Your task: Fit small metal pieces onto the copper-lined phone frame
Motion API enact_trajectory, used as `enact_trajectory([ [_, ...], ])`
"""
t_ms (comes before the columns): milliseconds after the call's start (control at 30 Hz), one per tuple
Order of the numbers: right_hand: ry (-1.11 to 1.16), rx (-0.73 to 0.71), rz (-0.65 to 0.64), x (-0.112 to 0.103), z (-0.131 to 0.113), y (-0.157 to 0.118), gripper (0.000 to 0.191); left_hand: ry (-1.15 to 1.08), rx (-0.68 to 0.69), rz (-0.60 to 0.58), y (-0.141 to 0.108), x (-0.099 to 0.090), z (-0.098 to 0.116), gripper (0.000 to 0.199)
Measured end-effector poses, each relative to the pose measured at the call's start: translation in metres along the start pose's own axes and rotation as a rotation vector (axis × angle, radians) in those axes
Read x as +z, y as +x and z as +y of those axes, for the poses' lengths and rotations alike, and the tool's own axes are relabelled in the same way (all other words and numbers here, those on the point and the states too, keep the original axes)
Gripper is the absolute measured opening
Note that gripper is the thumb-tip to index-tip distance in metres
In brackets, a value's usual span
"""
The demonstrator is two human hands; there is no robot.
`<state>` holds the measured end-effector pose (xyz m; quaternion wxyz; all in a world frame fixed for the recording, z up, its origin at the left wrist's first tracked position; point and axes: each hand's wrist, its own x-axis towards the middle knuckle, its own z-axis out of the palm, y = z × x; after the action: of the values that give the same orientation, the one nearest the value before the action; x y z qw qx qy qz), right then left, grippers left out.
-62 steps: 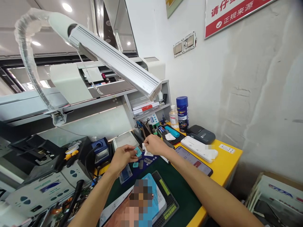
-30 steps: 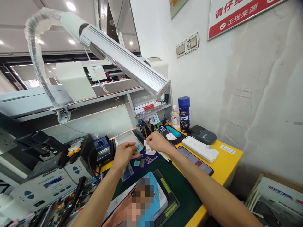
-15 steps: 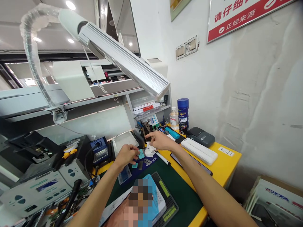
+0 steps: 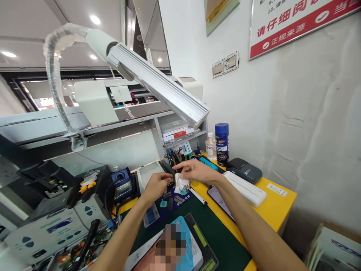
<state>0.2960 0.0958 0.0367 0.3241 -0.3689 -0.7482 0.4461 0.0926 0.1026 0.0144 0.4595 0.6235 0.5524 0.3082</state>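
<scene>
On the workbench, a white pen (image 4: 199, 196) lies just beyond a dark blade (image 4: 178, 199) and a small teal card (image 4: 163, 204), while the person's right forearm partly covers the phone (image 4: 220, 200) and the white case (image 4: 245, 187). The white tissue (image 4: 180, 181) hangs pinched between the right hand's (image 4: 199, 172) thumb and curled fingers, its index finger outstretched, with a teal piece (image 4: 184, 191) showing at the tissue's lower edge. Just beside the tissue, the left hand's (image 4: 157, 185) fingertips are drawn together, and whether they grip anything cannot be told.
</scene>
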Motion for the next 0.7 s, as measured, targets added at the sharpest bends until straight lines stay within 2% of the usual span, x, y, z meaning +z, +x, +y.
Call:
enact_trajectory([
  [100, 0.252, -0.036, -0.119, 0.0, -0.006, -0.003, 0.053, -0.14, 0.063, 0.003, -0.03, -0.015, 0.012, 0.021],
  [167, 0.464, -0.062, -0.219, 0.002, -0.007, -0.004, 0.055, -0.227, 0.101, -0.01, -0.048, -0.019, 0.017, 0.029],
  [233, 0.573, -0.081, -0.309, 0.005, -0.009, -0.004, 0.056, -0.284, 0.142, -0.007, -0.063, -0.019, 0.018, 0.036],
  [333, 0.57, -0.102, -0.394, 0.012, -0.014, -0.007, 0.055, -0.314, 0.202, 0.032, -0.078, -0.017, 0.016, 0.042],
  [500, 0.57, -0.143, -0.486, 0.023, -0.021, -0.012, 0.057, -0.298, 0.273, 0.091, -0.098, -0.022, 0.014, 0.035],
  [700, 0.582, -0.277, -0.613, 0.032, -0.015, -0.008, 0.056, -0.189, 0.349, 0.116, -0.124, -0.031, 0.018, 0.033],
])
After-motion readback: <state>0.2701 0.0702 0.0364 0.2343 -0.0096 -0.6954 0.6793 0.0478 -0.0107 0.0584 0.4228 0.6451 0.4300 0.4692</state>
